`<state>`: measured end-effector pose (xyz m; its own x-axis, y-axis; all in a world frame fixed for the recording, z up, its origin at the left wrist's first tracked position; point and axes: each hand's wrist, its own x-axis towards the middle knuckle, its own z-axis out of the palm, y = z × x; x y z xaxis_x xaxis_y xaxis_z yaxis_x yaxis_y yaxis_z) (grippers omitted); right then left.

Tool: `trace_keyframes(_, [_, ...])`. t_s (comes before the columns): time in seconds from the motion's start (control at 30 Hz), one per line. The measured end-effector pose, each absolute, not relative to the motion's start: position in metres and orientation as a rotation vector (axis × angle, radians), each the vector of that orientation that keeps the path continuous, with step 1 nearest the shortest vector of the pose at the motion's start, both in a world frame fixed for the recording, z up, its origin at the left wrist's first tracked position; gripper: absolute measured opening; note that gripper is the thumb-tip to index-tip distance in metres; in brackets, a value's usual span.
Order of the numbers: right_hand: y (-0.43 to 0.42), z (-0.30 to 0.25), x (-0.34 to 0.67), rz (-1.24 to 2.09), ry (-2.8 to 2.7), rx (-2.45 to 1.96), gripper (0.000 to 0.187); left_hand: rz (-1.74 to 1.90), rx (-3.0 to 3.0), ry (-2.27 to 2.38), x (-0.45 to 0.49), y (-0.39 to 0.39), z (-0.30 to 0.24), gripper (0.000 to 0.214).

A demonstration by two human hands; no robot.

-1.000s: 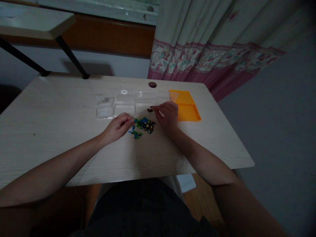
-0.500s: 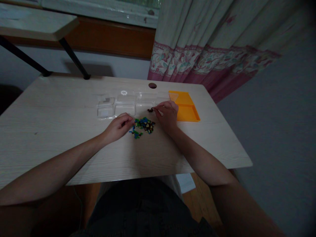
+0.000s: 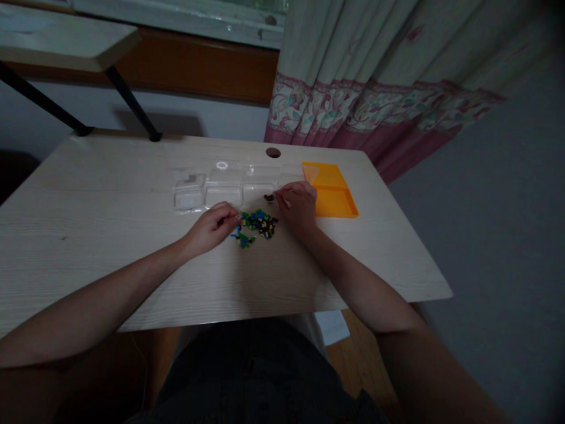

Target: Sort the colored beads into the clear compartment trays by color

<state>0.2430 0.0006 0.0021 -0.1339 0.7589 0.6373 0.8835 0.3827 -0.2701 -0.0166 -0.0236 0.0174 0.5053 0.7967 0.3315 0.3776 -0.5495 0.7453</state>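
Observation:
A small heap of tiny green, blue and dark pieces [image 3: 257, 225] lies on the pale wooden table [image 3: 110, 235]. My left hand [image 3: 212, 227] rests just left of the heap, fingers curled in a pinch at its edge; what they hold is too small to make out. My right hand [image 3: 298, 206] lies just right of the heap, fingers pinched together beside a few dark pieces [image 3: 269, 197] set apart behind the heap. A clear plastic compartment tray [image 3: 220, 187] stands right behind both hands.
An orange shallow tray [image 3: 332, 191] lies to the right of my right hand. A cable hole [image 3: 272, 152] sits near the table's far edge. A curtain [image 3: 375, 76] hangs behind the table, and a second tabletop on black legs [image 3: 66, 47] stands at the back left.

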Motion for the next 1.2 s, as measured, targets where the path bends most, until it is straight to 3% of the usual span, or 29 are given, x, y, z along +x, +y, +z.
trace_keyframes(0.77, [-0.002, 0.004, 0.243, -0.195, -1.951, -1.416, 0.018, 0.746, 2.405, 0.789, -0.016, -0.029, 0.023, 0.019])
trace_keyframes(1.2, [-0.003, 0.004, 0.241, -0.201, -1.963, -1.379, 0.018, 0.618, 2.604, 0.742, -0.014, -0.034, 0.024, 0.040])
